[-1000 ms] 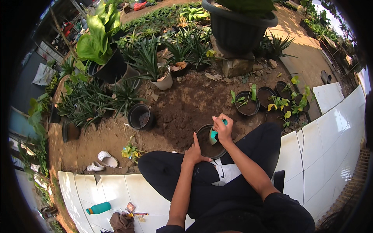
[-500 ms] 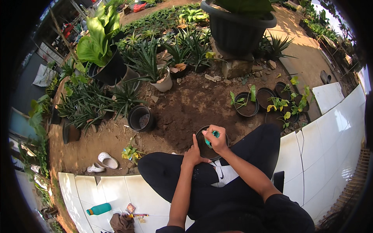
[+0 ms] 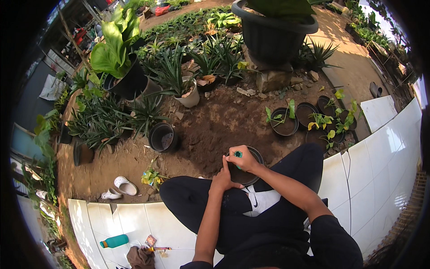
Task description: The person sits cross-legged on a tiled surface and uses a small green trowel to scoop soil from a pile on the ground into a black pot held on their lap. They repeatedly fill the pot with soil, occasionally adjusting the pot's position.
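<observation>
A round black plant pot (image 3: 259, 154) filled with dark soil (image 3: 242, 177) stands between my crossed legs. My left hand (image 3: 221, 180) holds it at the left and near side, index finger stretched up along the rim and thumb along the near edge. Over the left part of the soil, my right hand (image 3: 242, 158) is closed around a green tool (image 3: 238, 154), apparently a small hand trowel; its lower end is mostly hidden by the fingers. The two hands nearly meet at the pot's left rim.
Loose dark soil (image 3: 215, 134) lies beyond the pot. An open black pot (image 3: 162, 137) stands left; several potted seedlings (image 3: 285, 121) stand right. A large pot (image 3: 273, 38) rests on a stone block. White clogs (image 3: 125, 185) and a teal bottle (image 3: 114, 241) are at left.
My right hand has shifted left and slightly toward me with the green tool, closer to my left index finger, uncovering more of the pot's right side. The left hand stays in place.
</observation>
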Action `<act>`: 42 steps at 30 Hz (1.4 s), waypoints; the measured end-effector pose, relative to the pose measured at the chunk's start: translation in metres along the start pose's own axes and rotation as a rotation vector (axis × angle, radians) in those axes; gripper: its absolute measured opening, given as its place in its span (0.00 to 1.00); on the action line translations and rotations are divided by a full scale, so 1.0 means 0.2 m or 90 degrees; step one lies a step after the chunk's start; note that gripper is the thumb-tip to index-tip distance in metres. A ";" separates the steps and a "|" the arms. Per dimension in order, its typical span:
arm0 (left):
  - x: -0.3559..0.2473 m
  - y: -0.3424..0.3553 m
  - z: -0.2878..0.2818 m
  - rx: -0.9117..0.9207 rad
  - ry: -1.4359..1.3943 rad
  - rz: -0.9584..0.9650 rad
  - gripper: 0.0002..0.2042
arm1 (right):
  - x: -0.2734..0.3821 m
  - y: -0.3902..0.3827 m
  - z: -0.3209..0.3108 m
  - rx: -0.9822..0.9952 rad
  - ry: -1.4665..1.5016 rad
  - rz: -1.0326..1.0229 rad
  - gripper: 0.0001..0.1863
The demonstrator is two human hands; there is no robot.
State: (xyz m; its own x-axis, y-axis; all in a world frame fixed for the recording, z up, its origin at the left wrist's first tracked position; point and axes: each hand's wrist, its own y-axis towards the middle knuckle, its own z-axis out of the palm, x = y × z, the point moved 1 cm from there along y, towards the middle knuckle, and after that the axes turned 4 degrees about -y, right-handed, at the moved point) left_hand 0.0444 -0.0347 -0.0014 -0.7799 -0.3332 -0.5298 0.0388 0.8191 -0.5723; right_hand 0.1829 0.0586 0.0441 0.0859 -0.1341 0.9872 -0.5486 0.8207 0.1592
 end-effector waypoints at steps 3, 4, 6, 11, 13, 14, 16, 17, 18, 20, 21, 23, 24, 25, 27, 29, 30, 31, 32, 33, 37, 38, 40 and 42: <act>0.01 -0.03 -0.02 0.013 0.008 -0.001 0.80 | 0.16 0.00 0.04 0.037 0.003 -0.019 0.16; 0.03 -0.03 -0.01 0.006 0.011 0.009 0.79 | 0.19 -0.02 0.06 0.046 0.004 -0.033 0.17; 0.03 -0.02 0.00 0.005 0.005 0.014 0.80 | 0.15 -0.06 0.06 0.056 0.016 -0.042 0.19; -0.02 -0.03 -0.02 0.008 -0.025 -0.006 0.81 | 0.03 -0.03 -0.02 0.039 0.014 0.004 0.18; 0.02 -0.04 0.00 -0.017 -0.025 0.002 0.81 | 0.16 -0.01 -0.02 0.054 -0.006 -0.019 0.17; 0.04 -0.04 0.01 -0.032 -0.026 0.006 0.81 | 0.21 0.00 -0.01 0.065 -0.011 -0.033 0.17; 0.02 -0.03 0.01 -0.002 -0.031 -0.004 0.81 | 0.18 -0.02 -0.04 0.083 -0.024 -0.023 0.18; 0.00 -0.02 0.00 0.011 -0.032 -0.008 0.81 | 0.09 -0.03 -0.04 0.099 -0.025 -0.003 0.18; 0.01 -0.02 0.00 0.008 -0.034 -0.004 0.81 | 0.06 -0.03 -0.03 0.118 -0.025 0.016 0.19; 0.03 0.00 0.02 0.000 -0.040 0.005 0.81 | 0.03 -0.01 -0.05 0.120 -0.041 0.082 0.19; 0.03 -0.01 0.02 -0.001 -0.039 0.003 0.81 | 0.03 0.00 -0.04 0.125 -0.045 0.117 0.19; 0.04 -0.02 0.01 -0.004 -0.036 0.001 0.82 | 0.05 0.03 -0.02 0.002 0.027 0.116 0.20; 0.03 -0.02 0.02 0.015 -0.039 -0.011 0.82 | 0.05 0.03 -0.01 -0.087 0.069 0.110 0.21; 0.02 -0.01 0.01 0.009 -0.034 -0.004 0.82 | 0.05 0.02 -0.01 -0.176 0.111 0.103 0.21; 0.02 -0.02 0.01 -0.002 -0.022 0.005 0.83 | -0.02 0.02 -0.02 -0.341 0.127 0.116 0.23; 0.02 -0.01 0.02 0.002 -0.047 0.002 0.83 | -0.01 0.03 -0.01 -0.482 0.134 0.130 0.23; 0.02 -0.02 0.00 0.003 -0.056 -0.002 0.82 | 0.02 0.04 0.00 -0.493 0.105 0.102 0.22; 0.01 -0.02 -0.01 0.010 -0.050 -0.014 0.82 | 0.04 0.03 0.00 -0.436 0.155 0.072 0.21; 0.01 -0.03 -0.01 0.018 -0.044 -0.027 0.82 | 0.06 0.02 0.00 -0.377 0.204 0.043 0.21; -0.01 -0.04 -0.02 0.025 -0.042 -0.036 0.82 | 0.10 0.01 -0.01 -0.318 0.247 0.012 0.20; 0.01 -0.02 0.00 0.014 -0.053 -0.012 0.82 | 0.04 -0.12 0.04 -0.177 0.093 0.039 0.20; -0.01 -0.02 -0.01 0.018 -0.048 -0.012 0.82 | -0.02 -0.14 0.05 -0.192 -0.004 -0.009 0.20; 0.01 -0.02 0.00 0.009 -0.048 -0.010 0.82 | -0.01 -0.13 0.07 -0.178 0.018 0.001 0.20; 0.01 -0.01 -0.01 -0.018 -0.053 0.008 0.81 | 0.01 -0.09 0.06 -0.182 0.039 -0.007 0.20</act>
State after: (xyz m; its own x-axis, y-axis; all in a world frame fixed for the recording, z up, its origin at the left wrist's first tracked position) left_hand 0.0417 -0.0368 0.0001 -0.7246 -0.3599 -0.5878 0.0293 0.8359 -0.5480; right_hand 0.1821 0.0368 0.0439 0.1451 -0.1182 0.9823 -0.2912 0.9438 0.1566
